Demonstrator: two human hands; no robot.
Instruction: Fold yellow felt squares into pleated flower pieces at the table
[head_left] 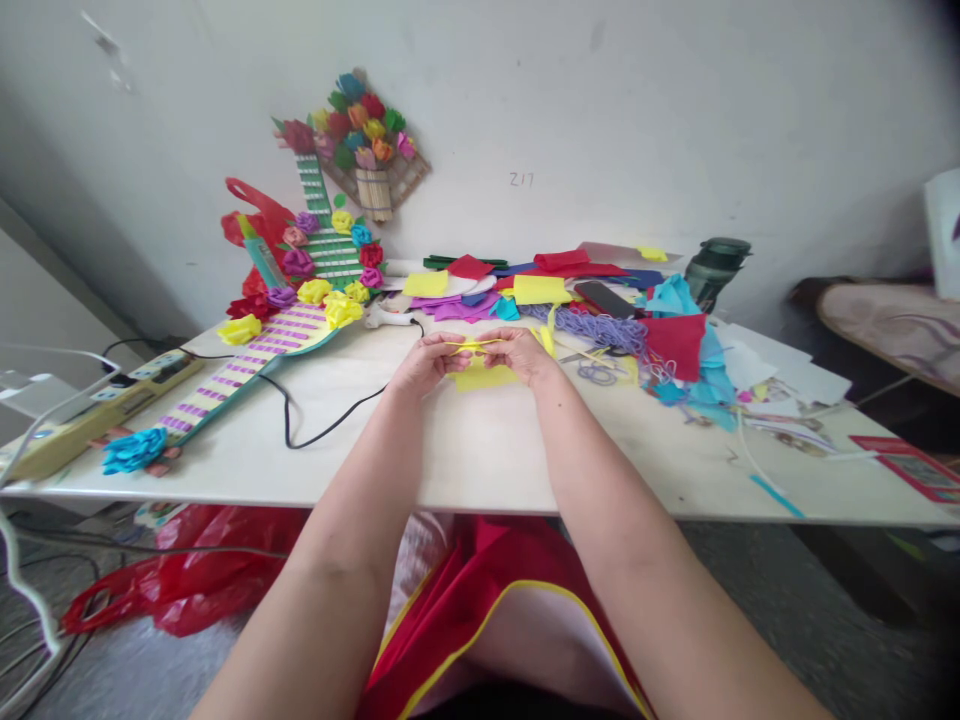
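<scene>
Both hands meet over the middle of the table, pinching a small piece of yellow crepe paper (475, 347) between them. My left hand (429, 364) has its fingers closed on the paper's left end. On the opposite end, my right hand (525, 354) is closed in the same way. The piece looks thin and drawn out sideways between the fingertips. Just below the hands, a flat yellow paper sheet (484, 378) shows, partly hidden by the fingers. A bundle of purple string (592, 328) lies to the right of my right hand.
A white glue gun (388, 316) with a black cord lies left of the hands. Two guitar-shaped crafts with paper flowers (244, 365) stand at left, near a power strip (112, 415). Coloured paper (540, 290), a phone (600, 298) and a dark bottle (716, 270) line the back.
</scene>
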